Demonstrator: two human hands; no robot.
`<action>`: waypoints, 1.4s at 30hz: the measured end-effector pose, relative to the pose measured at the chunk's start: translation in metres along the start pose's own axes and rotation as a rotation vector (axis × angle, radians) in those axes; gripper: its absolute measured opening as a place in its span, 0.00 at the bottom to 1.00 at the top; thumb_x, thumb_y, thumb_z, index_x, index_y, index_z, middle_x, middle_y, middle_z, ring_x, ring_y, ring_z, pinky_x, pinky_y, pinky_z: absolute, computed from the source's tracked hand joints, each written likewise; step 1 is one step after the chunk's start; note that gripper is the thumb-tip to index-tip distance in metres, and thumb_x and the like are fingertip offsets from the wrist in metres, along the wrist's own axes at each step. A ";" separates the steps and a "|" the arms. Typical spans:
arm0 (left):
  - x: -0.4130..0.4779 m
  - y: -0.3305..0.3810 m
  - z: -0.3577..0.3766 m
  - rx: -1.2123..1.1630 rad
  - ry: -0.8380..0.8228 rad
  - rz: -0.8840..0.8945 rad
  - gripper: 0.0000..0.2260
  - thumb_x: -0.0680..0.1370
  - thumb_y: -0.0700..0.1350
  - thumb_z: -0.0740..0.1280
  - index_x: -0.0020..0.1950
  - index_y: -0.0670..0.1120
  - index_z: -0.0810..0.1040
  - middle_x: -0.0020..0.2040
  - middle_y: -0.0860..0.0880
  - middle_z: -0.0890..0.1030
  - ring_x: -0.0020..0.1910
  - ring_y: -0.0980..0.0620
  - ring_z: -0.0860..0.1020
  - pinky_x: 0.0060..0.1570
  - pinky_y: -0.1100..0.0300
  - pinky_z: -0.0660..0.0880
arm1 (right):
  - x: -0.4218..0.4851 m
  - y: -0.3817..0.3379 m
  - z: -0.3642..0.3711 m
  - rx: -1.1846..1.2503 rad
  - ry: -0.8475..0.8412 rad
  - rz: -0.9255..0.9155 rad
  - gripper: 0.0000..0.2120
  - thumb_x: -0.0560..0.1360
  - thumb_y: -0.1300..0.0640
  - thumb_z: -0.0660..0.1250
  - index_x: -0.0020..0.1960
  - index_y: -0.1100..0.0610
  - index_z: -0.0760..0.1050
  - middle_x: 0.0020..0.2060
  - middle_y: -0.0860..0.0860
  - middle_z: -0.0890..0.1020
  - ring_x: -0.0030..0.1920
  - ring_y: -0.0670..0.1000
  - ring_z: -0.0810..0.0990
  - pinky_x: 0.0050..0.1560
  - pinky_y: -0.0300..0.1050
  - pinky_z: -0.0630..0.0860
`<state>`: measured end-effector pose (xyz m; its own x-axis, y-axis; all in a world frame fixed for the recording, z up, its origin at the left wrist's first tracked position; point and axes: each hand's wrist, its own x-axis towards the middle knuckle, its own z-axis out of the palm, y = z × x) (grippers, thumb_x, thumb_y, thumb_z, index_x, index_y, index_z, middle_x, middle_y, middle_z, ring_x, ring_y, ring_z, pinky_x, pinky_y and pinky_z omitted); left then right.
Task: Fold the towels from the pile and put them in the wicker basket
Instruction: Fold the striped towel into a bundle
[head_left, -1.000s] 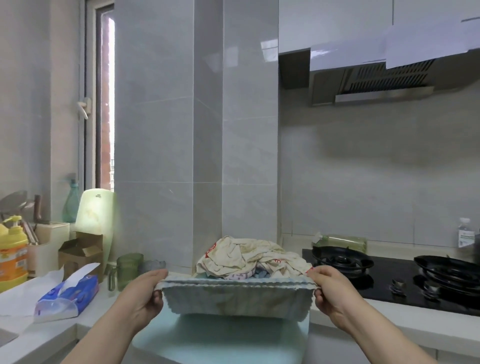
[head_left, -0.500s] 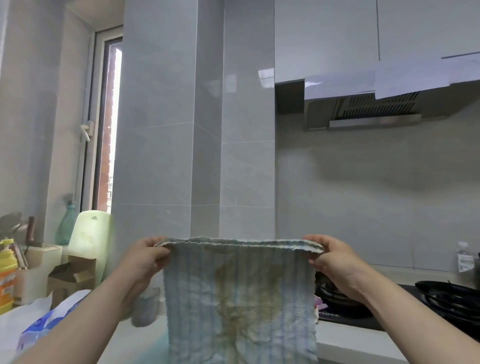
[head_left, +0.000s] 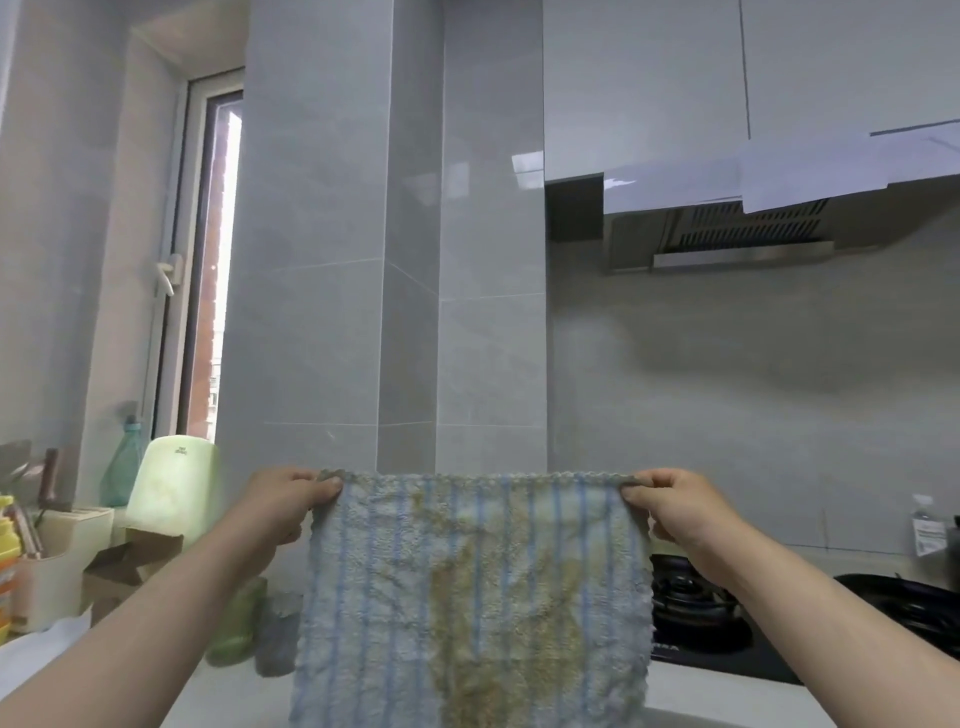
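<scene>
The towel hangs flat, six o'clock below; left grip and right grip each pinch a top corner, level.

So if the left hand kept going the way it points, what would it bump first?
The left hand pinches the striped towel; pushing on, it likely reaches the grey tiled wall column, though depth is unclear.

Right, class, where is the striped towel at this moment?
In the head view, the striped towel hangs low in the centre, its top corners pinched by the left hand and right hand, with the stove behind its right edge.
</scene>
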<state>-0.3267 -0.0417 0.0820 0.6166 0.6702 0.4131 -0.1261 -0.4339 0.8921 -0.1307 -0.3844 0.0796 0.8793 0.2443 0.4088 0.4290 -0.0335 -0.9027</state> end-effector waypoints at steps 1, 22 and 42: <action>0.005 -0.005 0.002 0.013 -0.011 -0.025 0.06 0.77 0.40 0.69 0.42 0.40 0.77 0.32 0.48 0.65 0.29 0.52 0.59 0.30 0.60 0.55 | 0.004 0.006 0.003 -0.032 0.010 0.001 0.02 0.74 0.65 0.70 0.43 0.62 0.80 0.33 0.55 0.76 0.29 0.50 0.68 0.31 0.42 0.63; 0.108 -0.151 0.097 -0.390 -0.037 -0.540 0.15 0.82 0.53 0.60 0.44 0.42 0.73 0.44 0.42 0.78 0.40 0.47 0.77 0.38 0.54 0.76 | 0.098 0.156 0.105 0.349 -0.053 0.412 0.04 0.78 0.60 0.65 0.51 0.57 0.77 0.44 0.53 0.81 0.44 0.51 0.78 0.44 0.45 0.77; -0.029 -0.210 0.059 -0.169 0.022 -0.803 0.05 0.79 0.33 0.63 0.43 0.36 0.73 0.29 0.42 0.74 0.14 0.53 0.72 0.15 0.63 0.72 | -0.038 0.224 0.065 0.301 -0.049 0.930 0.03 0.76 0.66 0.66 0.44 0.66 0.75 0.25 0.58 0.80 0.18 0.49 0.77 0.15 0.36 0.71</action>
<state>-0.2725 -0.0056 -0.1280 0.5538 0.7502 -0.3612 0.2310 0.2784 0.9323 -0.0813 -0.3380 -0.1464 0.8276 0.2861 -0.4830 -0.5075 0.0135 -0.8615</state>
